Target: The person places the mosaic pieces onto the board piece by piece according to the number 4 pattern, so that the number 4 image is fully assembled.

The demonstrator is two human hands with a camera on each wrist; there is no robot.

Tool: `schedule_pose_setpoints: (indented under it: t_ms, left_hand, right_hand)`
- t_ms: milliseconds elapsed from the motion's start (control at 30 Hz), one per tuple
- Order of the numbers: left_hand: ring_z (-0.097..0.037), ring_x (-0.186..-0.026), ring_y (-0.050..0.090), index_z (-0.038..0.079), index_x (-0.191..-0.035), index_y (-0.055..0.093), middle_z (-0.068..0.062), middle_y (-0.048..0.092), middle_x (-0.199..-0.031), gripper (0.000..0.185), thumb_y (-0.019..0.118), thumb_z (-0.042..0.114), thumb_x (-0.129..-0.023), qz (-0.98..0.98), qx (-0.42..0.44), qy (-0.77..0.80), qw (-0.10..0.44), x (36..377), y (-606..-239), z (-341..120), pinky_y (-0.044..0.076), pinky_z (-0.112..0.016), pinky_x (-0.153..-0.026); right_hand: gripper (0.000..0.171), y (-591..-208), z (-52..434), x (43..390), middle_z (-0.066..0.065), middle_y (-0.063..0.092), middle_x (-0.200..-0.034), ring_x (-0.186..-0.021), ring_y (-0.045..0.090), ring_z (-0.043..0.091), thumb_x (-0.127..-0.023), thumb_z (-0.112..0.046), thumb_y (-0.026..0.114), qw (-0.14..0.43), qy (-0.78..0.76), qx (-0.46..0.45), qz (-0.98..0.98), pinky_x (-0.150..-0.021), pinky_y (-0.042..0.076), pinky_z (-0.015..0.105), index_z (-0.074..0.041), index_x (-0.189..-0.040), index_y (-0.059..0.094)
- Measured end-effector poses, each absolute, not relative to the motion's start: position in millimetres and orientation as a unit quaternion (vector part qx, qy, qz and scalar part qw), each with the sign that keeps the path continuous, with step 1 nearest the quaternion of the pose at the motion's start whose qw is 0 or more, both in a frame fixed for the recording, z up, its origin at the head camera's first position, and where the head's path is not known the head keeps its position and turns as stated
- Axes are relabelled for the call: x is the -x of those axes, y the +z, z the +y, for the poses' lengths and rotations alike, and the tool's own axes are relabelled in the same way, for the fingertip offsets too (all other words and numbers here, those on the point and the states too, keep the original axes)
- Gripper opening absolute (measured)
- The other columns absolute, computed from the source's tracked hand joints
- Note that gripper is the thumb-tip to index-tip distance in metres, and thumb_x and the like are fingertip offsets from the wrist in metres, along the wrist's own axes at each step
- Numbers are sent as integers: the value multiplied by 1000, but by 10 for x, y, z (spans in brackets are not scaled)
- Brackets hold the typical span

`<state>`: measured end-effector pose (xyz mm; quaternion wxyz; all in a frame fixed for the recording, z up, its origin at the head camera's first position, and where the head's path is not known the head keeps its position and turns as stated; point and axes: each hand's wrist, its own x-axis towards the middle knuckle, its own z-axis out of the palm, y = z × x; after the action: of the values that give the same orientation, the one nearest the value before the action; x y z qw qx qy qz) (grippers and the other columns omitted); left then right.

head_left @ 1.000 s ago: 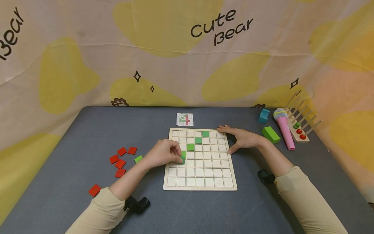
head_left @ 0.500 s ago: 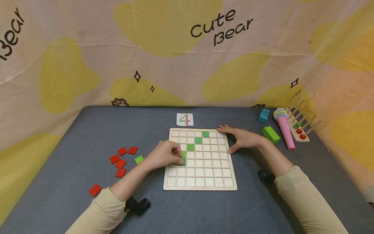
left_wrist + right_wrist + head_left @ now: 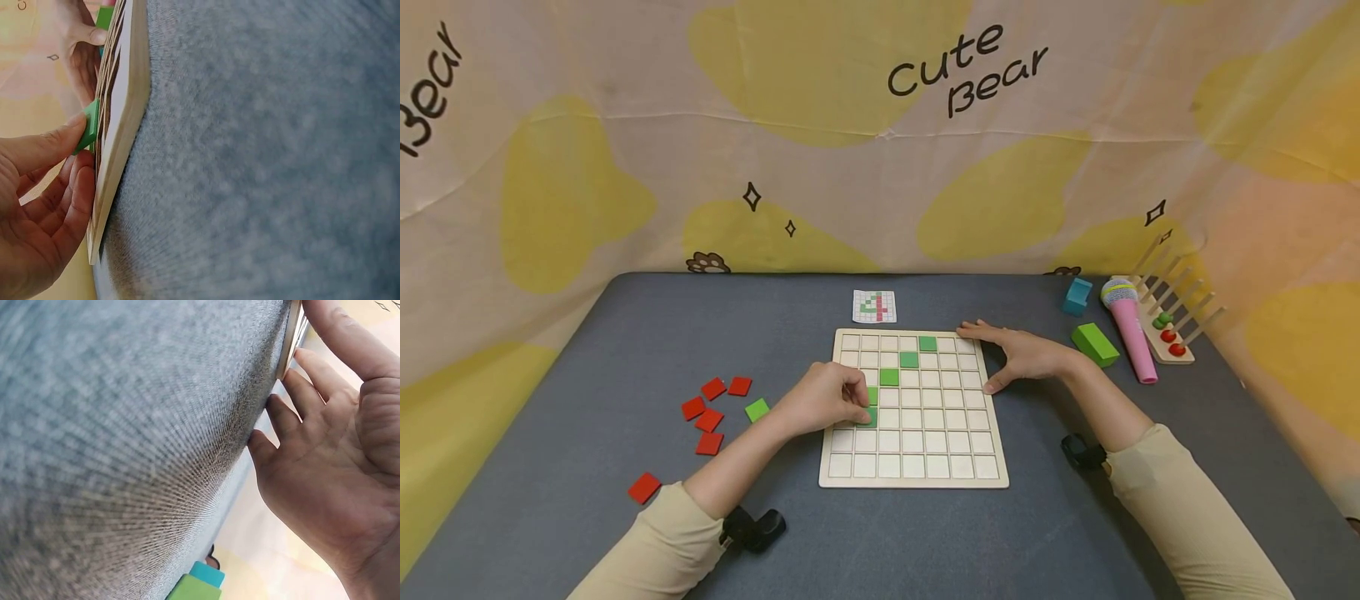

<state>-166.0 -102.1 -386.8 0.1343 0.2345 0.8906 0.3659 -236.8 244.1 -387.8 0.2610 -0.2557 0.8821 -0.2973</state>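
My left hand [image 3: 823,398] pinches a green square tile [image 3: 89,128] between thumb and fingers, tilted at the surface of the wooden grid board [image 3: 917,482]. In the head view the fingers partly cover this tile. Just behind it, several green tiles [image 3: 889,377] form a diagonal line of filled cells up to the board's far row. At the board's right side lies my right hand [image 3: 1026,354], thumb and fingers spread. Its fingertips touch the board's edge, and the right wrist view shows the fingers mostly straight.
Several red tiles [image 3: 709,419] and one green tile [image 3: 757,408] lie left of the board. Behind it is a small pattern card [image 3: 874,307]. To the right are a green block [image 3: 1095,345], a blue block [image 3: 1077,297], a pink toy microphone [image 3: 1131,333] and a peg stand [image 3: 1180,357].
My left hand has shifted slightly toward the near side and right, bringing the green tile down against its cell. The right hand stays in place.
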Motion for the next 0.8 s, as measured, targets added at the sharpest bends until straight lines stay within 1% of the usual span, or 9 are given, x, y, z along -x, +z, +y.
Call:
schedule_pose_setpoints:
  t_ms: [300, 633, 800]
  left_hand:
    - [-5, -59, 52, 16, -70, 73, 3, 70, -68, 11, 81, 12, -77, 901, -238, 345, 114, 1652, -3870, -1023, 40, -21, -55]
    - [-6, -58, 52, 17, -67, 72, 5, 69, -65, 15, 83, 11, -76, 910, -226, 330, 110, 1651, -3874, -1007, 41, -21, -55]
    - [-6, -59, 53, 17, -67, 71, 5, 69, -66, 16, 83, 11, -75, 908, -228, 332, 113, 1649, -3859, -1012, 42, -21, -55]
  right_hand:
    - [104, -3880, 2442, 2373, 9, 11, -168, -156, -1, 38, -74, -32, 86, 260, -296, 258, 882, -119, 8, 67, -15, -158, 25]
    - [103, -3881, 2439, 2373, 8, 12, -168, -156, -1, 38, -75, -31, 85, 259, -294, 257, 883, -119, 9, 68, -16, -157, 26]
    - [102, -3883, 2434, 2368, 12, 12, -168, -155, 0, 40, -75, -30, 85, 256, -294, 259, 884, -118, 6, 69, -15, -157, 26]
